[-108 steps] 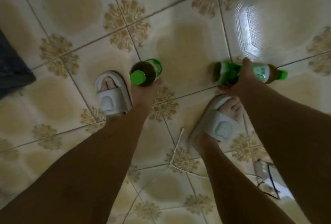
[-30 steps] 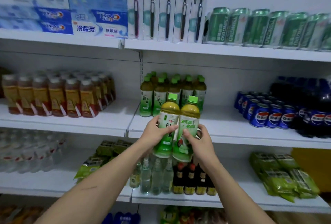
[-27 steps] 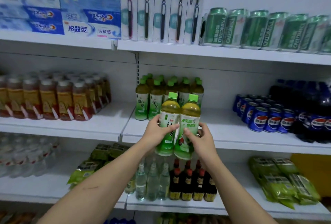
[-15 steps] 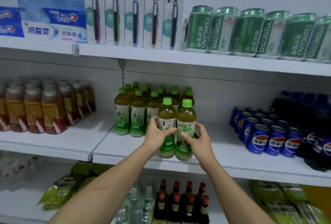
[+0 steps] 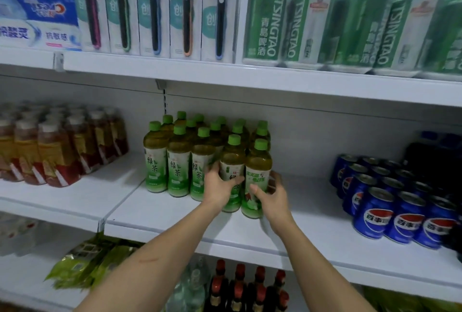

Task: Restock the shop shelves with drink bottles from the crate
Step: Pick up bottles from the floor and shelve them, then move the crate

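Your left hand [image 5: 220,188] and right hand [image 5: 271,193] each still grip a green-capped plastic tea bottle [image 5: 257,176], now lowered upright onto the white middle shelf [image 5: 175,216] beside the stocked row, ready for release.

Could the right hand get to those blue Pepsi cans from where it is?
Probably yes: bare shelf lies between the right hand and the Pepsi cans, though it must first release its green tea bottle.

We see tea bottles [image 5: 207,159] with bright green caps, amber liquid and green-and-white labels; beer cans [image 5: 310,24] green with white lettering; cola cans [image 5: 390,211] blue with red-white-blue emblems; shelves [image 5: 175,214] plain white; bottles at left [image 5: 55,151] orange-red.
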A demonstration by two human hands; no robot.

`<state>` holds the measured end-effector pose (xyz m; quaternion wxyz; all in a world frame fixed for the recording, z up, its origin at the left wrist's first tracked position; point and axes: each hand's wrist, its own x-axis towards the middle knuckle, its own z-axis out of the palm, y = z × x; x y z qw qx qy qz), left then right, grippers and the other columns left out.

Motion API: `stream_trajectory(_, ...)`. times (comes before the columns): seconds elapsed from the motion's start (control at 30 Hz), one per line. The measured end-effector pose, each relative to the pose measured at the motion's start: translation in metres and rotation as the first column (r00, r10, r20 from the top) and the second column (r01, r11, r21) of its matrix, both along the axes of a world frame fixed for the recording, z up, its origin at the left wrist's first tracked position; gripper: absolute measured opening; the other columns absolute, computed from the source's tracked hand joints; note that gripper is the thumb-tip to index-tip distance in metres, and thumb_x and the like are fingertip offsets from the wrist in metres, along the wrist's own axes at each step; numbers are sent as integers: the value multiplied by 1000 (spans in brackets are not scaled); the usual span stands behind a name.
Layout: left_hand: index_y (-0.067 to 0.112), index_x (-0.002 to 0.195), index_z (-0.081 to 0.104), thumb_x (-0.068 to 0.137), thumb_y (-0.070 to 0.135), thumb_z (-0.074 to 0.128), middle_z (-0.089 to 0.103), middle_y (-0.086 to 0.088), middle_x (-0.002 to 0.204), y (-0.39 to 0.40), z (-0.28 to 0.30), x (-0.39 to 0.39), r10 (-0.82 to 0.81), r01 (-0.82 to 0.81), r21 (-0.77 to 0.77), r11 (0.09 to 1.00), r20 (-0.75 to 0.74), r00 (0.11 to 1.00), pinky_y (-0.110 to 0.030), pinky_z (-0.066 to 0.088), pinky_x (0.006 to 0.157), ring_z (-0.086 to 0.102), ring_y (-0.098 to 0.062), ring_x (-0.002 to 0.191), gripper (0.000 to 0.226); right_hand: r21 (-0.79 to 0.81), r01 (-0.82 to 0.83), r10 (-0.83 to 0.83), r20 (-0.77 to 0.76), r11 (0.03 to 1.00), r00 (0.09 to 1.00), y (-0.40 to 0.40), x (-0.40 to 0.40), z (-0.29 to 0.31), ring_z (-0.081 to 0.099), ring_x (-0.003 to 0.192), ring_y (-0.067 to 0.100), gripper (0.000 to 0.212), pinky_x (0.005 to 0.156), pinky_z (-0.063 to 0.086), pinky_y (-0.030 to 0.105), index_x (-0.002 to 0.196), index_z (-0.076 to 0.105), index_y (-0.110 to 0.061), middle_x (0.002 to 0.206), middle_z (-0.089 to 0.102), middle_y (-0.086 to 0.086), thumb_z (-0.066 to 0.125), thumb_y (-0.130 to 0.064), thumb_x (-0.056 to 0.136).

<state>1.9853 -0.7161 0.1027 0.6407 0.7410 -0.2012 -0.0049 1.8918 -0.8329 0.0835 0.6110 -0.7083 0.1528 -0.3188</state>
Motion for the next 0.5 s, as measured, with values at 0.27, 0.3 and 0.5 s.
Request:
stream_trajectory(0.27, 16, 126, 59, 75, 30, 85, 66, -5, 126, -21, -11, 13, 209, -222, 65, 973, 162, 964, -48, 50, 100, 59, -30, 120, 60, 58, 16, -18, 36, 998, 999, -12, 23, -4, 59, 92, -1, 47, 62, 50, 6, 131, 49, -17, 112, 60, -3, 68, -3, 90)
stream_trajectory(0.3, 15, 126, 59, 75, 28, 85, 66, -6, 126, -22, -12, 15, 212, -228, 68, 971, 180, 960, -47, 50, 100, 60, -30, 119, 59, 58, 27, -30, 42, 998, 999, -12, 26, -4, 58, 92, -2, 46, 62, 50, 5, 130, 50, -17, 112, 60, -2, 68, -2, 90)
stream_trajectory(0.5, 14, 135, 54, 77, 20, 84, 50, -9, 138, -20, -8, 14, 228, -269, 139, 953, 257, 939, -42, 47, 104, 53, -31, 126, 66, -10, 134, -134, 9, 991, 991, -14, 37, -8, 59, 101, 20, 52, 64, 51, 5, 136, 53, -11, 125, 49, 8, 73, -12, 89)
